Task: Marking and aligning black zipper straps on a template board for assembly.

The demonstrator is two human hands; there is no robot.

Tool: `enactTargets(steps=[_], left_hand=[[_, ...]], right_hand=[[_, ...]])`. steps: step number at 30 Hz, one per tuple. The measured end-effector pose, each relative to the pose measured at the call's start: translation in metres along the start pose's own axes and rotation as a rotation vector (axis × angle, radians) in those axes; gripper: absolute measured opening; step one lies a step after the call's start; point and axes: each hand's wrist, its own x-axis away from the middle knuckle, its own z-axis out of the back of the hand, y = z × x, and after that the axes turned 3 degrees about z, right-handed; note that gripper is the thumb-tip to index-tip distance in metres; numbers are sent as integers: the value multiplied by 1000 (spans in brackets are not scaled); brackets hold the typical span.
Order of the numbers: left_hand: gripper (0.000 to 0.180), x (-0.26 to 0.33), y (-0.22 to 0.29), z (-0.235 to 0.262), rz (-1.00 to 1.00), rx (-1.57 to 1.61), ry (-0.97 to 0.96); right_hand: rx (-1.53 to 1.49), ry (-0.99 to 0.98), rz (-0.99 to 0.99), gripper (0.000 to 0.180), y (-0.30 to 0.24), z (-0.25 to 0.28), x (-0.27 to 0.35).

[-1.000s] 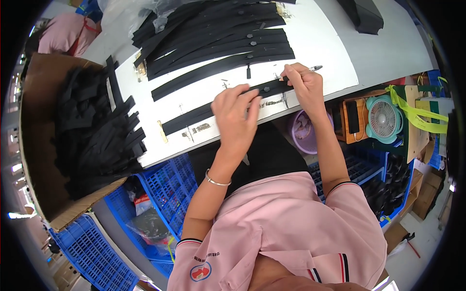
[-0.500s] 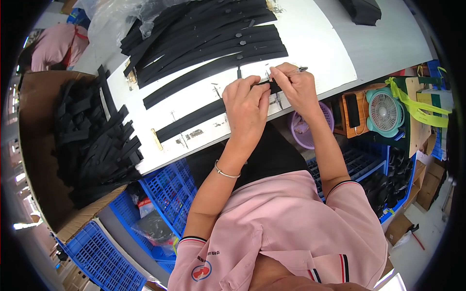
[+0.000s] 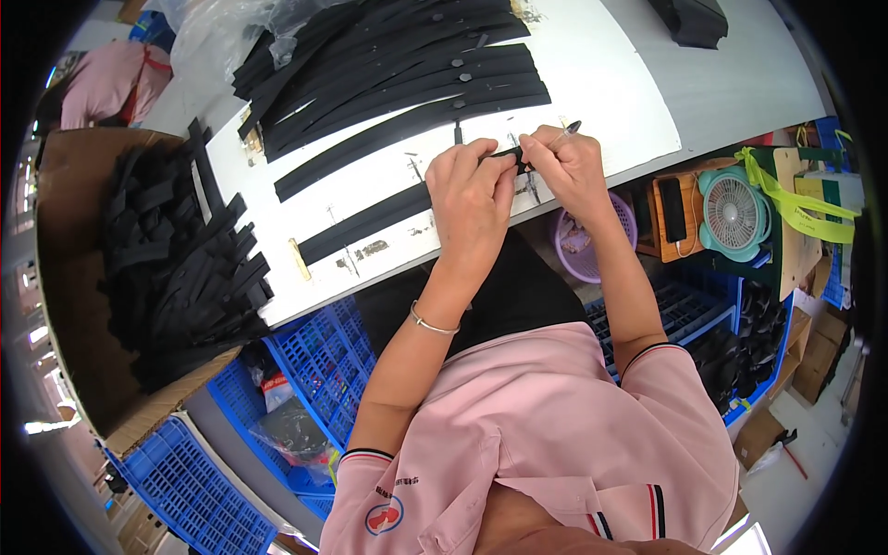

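A black fabric strip [image 3: 370, 223] lies along the white board [image 3: 305, 217] near the table's front edge. My left hand [image 3: 470, 192] is closed with its fingers pressed on the strip toward its right end. My right hand [image 3: 569, 174] is closed around a slim pen [image 3: 562, 136], whose dark end sticks out above the knuckles. The thumb and fingertips of that hand touch the strip's right end, and the pen's point is hidden. Beyond my hands another black strip [image 3: 356, 153] lies apart, below a stack of black strips [image 3: 398, 65] with small dark round pieces on it.
A cardboard box [image 3: 69, 203] heaped with black strips [image 3: 171, 259] stands left of the table. Clear plastic film [image 3: 222, 46] lies at the far left. Under the right edge are a purple basket [image 3: 583, 259], a phone [image 3: 672, 211] and a green fan [image 3: 733, 213]. Blue crates [image 3: 194, 486] stand below.
My right fingertips have moved slightly right and the pen has tipped more upright. More of the strip's dark right end shows between my hands. The left hand holds nearly the same spot.
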Motion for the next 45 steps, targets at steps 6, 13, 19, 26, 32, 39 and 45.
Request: enactTargets(steps=[6, 13, 19, 26, 32, 39, 45], left_hand=[[16, 1, -5, 5, -12, -10, 2], [43, 26, 3, 31, 39, -159, -158], [69, -19, -36, 26, 0, -155, -178], [53, -55, -61, 32, 8, -140, -166], [46, 23, -69, 119, 114, -296, -106], [51, 74, -127, 229, 376, -863, 12], [14, 64, -144, 239, 351, -773, 130]], right_hand=[[83, -104, 62, 23, -2, 1, -3], [-201, 218, -187, 30, -4, 9, 11], [-201, 230, -188, 30, -1, 6, 10], [-206, 265, -200, 29, 4, -1, 6], [-182, 271, -241, 29, 1, 2, 6], [-199, 219, -140, 22, 4, -2, 4], [-176, 195, -194, 20, -2, -5, 5]])
